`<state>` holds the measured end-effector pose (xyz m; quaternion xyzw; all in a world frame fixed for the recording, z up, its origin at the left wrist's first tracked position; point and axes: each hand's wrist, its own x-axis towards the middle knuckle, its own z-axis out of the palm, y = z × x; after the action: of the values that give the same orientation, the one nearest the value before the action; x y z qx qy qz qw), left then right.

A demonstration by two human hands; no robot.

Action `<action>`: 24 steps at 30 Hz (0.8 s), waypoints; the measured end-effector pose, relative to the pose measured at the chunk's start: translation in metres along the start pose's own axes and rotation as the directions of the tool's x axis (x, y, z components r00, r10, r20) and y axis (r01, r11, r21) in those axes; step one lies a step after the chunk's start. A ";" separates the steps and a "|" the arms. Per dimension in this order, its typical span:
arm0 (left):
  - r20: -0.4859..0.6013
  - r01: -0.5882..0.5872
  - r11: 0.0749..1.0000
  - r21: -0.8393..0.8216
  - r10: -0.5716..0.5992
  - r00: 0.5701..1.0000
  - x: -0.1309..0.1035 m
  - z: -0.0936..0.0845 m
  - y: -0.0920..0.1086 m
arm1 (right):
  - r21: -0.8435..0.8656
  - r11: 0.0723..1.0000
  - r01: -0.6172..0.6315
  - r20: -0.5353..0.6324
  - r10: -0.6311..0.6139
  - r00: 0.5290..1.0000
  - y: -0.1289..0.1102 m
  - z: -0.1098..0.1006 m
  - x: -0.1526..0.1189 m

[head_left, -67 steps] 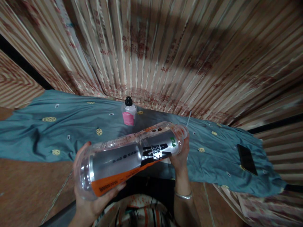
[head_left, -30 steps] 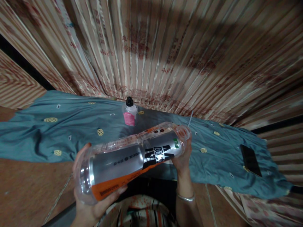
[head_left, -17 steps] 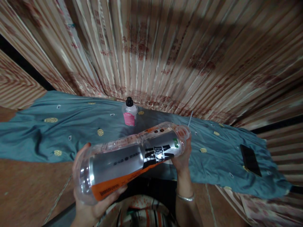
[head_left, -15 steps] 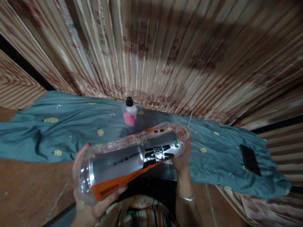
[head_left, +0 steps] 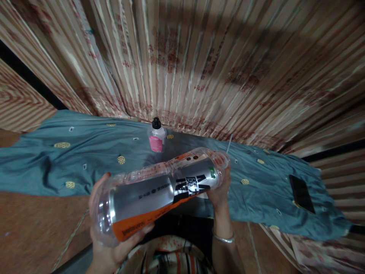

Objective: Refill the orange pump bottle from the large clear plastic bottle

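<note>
A large clear plastic bottle point(head_left: 159, 194) with a silver and orange label lies tilted across both hands, close to the camera. Its wide base is at the left and its neck points up to the right. My left hand point(head_left: 111, 243) is wrapped round the base end, with fingers below and behind it. Near the neck, my right hand point(head_left: 221, 190) grips the bottle from behind, and a silver bangle circles that wrist. A thin pale stick point(head_left: 229, 144) shows just beyond the neck; its lower end is hidden. Part of something white is visible under the bottle by my right hand.
A small bottle point(head_left: 156, 142) with a pink label and black cap stands on the green cloth-covered table point(head_left: 94, 152). A dark phone point(head_left: 302, 193) lies at the table's right. Pleated, patterned curtains point(head_left: 176, 76) hang behind the table and at both sides.
</note>
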<state>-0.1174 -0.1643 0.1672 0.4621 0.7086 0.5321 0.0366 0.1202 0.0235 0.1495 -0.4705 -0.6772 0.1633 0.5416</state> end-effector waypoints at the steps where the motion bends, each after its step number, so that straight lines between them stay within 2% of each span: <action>1: -0.032 -0.020 1.000 0.008 0.021 0.999 0.003 0.000 0.004 | -0.002 1.000 -0.002 -0.002 0.002 1.000 0.000 0.000 0.000; 2: -0.131 -0.044 0.999 -0.001 0.043 0.990 0.006 0.001 0.009 | -0.003 1.000 0.003 0.001 -0.003 1.000 -0.001 0.000 0.001; 5: -0.193 -0.063 0.998 -0.030 0.056 0.980 0.010 0.005 0.020 | 0.001 0.999 0.038 -0.008 -0.038 0.999 0.000 0.001 0.001; 10: -0.193 -0.015 0.998 -0.060 0.003 0.981 0.010 0.010 0.021 | 0.026 0.999 0.041 -0.018 -0.041 0.999 0.003 0.001 0.000; 15: -0.220 -0.022 0.998 -0.064 0.007 0.975 0.010 0.011 0.018 | 0.002 1.000 0.022 -0.005 -0.022 1.000 0.001 0.000 0.000; 21: -0.046 -0.026 1.000 -0.008 0.026 0.999 0.008 -0.004 0.004 | 0.056 0.998 0.010 0.004 -0.010 1.000 0.000 0.000 0.000; 24: -0.055 -0.042 0.999 -0.003 0.042 0.998 0.009 -0.008 -0.001 | 0.089 0.996 -0.025 0.041 0.021 0.999 0.003 0.001 -0.002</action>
<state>-0.1277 -0.1639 0.1736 0.4620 0.6984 0.5466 0.0069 0.1208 0.0237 0.1465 -0.4503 -0.6744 0.2089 0.5466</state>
